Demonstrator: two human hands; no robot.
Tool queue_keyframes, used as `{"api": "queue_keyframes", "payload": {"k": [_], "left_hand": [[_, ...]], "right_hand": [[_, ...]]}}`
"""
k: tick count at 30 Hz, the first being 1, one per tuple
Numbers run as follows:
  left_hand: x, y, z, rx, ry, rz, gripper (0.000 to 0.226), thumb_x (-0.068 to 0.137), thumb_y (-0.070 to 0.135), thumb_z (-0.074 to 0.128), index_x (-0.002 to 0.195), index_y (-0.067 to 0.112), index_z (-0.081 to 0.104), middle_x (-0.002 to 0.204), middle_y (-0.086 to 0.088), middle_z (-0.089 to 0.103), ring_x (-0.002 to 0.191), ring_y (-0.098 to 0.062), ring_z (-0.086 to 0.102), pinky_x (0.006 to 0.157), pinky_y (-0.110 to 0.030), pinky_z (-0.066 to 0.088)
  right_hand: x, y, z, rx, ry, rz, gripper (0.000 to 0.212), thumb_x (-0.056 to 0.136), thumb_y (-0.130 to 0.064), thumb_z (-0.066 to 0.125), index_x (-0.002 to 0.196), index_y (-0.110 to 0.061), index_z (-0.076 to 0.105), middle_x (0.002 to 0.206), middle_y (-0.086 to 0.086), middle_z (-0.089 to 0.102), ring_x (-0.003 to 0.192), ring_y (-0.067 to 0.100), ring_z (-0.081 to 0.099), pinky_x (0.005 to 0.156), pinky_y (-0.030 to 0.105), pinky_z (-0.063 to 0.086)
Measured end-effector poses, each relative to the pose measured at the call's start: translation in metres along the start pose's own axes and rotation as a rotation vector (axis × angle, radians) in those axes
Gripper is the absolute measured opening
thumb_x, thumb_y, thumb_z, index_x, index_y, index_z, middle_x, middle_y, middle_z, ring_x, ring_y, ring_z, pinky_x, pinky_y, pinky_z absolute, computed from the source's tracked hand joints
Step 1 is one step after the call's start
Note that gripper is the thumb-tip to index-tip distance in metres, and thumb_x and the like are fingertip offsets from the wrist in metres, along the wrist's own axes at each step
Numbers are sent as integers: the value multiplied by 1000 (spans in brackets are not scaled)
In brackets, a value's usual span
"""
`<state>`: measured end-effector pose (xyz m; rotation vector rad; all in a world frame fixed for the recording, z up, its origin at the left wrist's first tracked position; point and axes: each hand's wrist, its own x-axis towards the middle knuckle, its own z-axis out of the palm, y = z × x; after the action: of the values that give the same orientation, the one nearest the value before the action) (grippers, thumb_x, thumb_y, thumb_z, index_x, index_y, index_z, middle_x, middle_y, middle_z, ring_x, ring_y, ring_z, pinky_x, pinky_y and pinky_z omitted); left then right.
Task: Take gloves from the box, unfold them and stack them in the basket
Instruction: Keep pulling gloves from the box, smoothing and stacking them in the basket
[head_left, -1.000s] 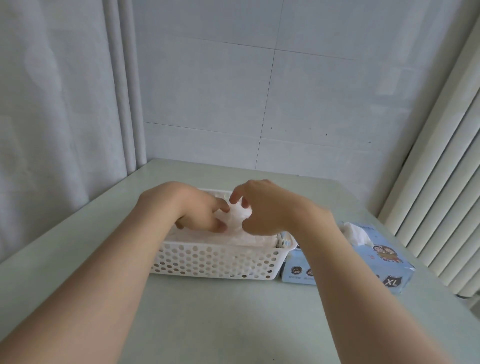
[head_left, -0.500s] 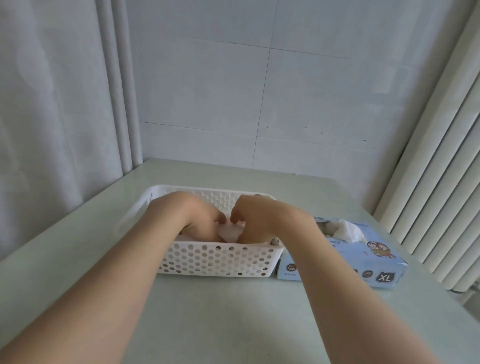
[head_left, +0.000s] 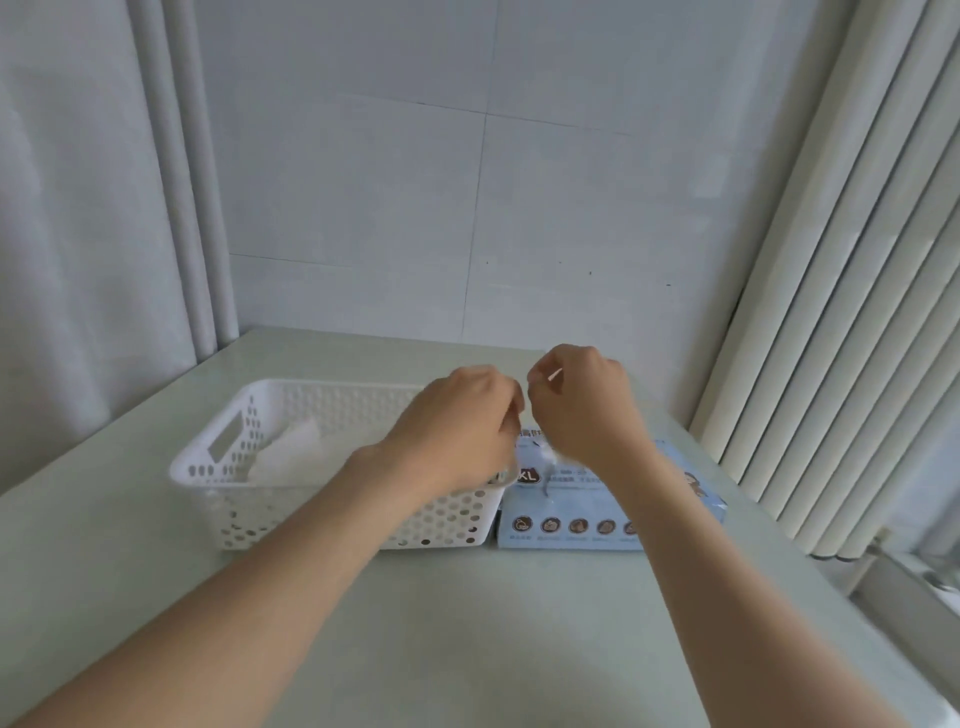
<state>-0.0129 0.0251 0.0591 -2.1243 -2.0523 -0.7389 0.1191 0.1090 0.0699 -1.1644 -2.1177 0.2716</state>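
A white perforated basket (head_left: 218, 499) stands on the table with a flat stack of white gloves (head_left: 291, 452) inside, at its left end. A blue glove box (head_left: 566, 525) marked XL lies against the basket's right side. Both hands are raised close together over the box's left end. My right hand (head_left: 582, 410) pinches a thin pale glove (head_left: 548, 456) that hangs below it toward the box opening. My left hand (head_left: 462, 426) has its fingers curled at the same glove's upper edge; the contact is partly hidden.
The pale green table (head_left: 467, 623) reaches a tiled wall at the back. A curtain (head_left: 78, 234) hangs on the left and a ribbed white radiator (head_left: 841, 312) stands on the right, close to the box.
Both hands rose out of the basket and moved right, above the glove box. The stack in the basket is now uncovered, and a fresh glove hangs from the fingers.
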Motion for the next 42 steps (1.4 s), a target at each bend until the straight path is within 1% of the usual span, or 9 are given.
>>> {"api": "queue_keyframes", "payload": {"k": [5, 8, 13, 20, 24, 30, 33, 35, 42], "left_hand": [[-12, 26, 34, 160, 11, 195, 28, 109, 37, 39, 96, 20, 59, 101, 1, 63, 93, -21, 60, 93, -43, 47], [-13, 27, 46, 321, -24, 216, 36, 110, 47, 33, 107, 23, 60, 108, 4, 64, 100, -20, 62, 94, -42, 46], [-14, 26, 47, 356, -118, 205, 44, 110, 52, 30, 137, 27, 53, 128, 4, 62, 118, -22, 58, 93, -42, 49], [-13, 25, 48, 428, -178, 237, 37, 113, 47, 25, 144, 36, 43, 133, 6, 60, 120, -23, 51, 91, -42, 48], [-12, 27, 44, 414, -226, 217, 36, 113, 47, 25, 143, 38, 44, 130, 7, 62, 120, -23, 50, 93, -43, 48], [-9, 28, 43, 366, -291, 171, 39, 112, 49, 25, 146, 42, 45, 130, 10, 63, 123, -22, 47, 101, -47, 44], [-7, 33, 37, 304, -332, 142, 35, 111, 48, 32, 140, 40, 49, 106, 10, 61, 120, -23, 47, 100, -47, 44], [-4, 37, 36, 274, -339, 98, 35, 109, 48, 37, 135, 32, 52, 92, 8, 53, 112, -23, 49, 97, -46, 44], [26, 60, 28, 130, -259, -61, 33, 98, 53, 54, 115, 27, 64, 105, 6, 69, 104, -23, 61, 102, -50, 43]], "right_hand": [[-20, 50, -22, -224, -37, 116, 31, 79, -34, 71, 110, -31, 67, 104, -9, 63, 105, 18, 58, 89, 34, 43], [-32, 71, -24, -208, 4, 155, 35, 81, -41, 69, 114, -29, 66, 107, -6, 64, 105, 22, 61, 91, 38, 50], [-38, 84, -18, -198, 31, 104, 16, 93, -38, 66, 99, -25, 72, 101, -3, 67, 79, 21, 66, 68, 39, 59], [-33, 96, -5, -497, 200, -86, 27, 106, -39, 57, 91, -28, 77, 86, -5, 67, 84, 24, 60, 80, 36, 22], [-31, 98, 0, -614, 318, -153, 35, 100, -41, 69, 69, -26, 73, 64, -8, 62, 70, 23, 56, 80, 38, 22], [-29, 102, 1, -488, 488, -212, 36, 89, -47, 81, 66, -20, 71, 69, -4, 65, 71, 25, 58, 82, 39, 33], [-28, 99, 0, -367, 521, -197, 40, 89, -54, 78, 68, -21, 70, 71, -5, 65, 71, 24, 59, 80, 37, 31], [-29, 98, 1, -208, 458, -122, 43, 92, -60, 72, 73, -22, 71, 76, -8, 67, 77, 20, 60, 81, 35, 29], [-23, 106, -6, 280, 235, 81, 45, 94, -59, 70, 83, -16, 77, 97, -3, 69, 82, 2, 55, 82, 32, 42]]}}
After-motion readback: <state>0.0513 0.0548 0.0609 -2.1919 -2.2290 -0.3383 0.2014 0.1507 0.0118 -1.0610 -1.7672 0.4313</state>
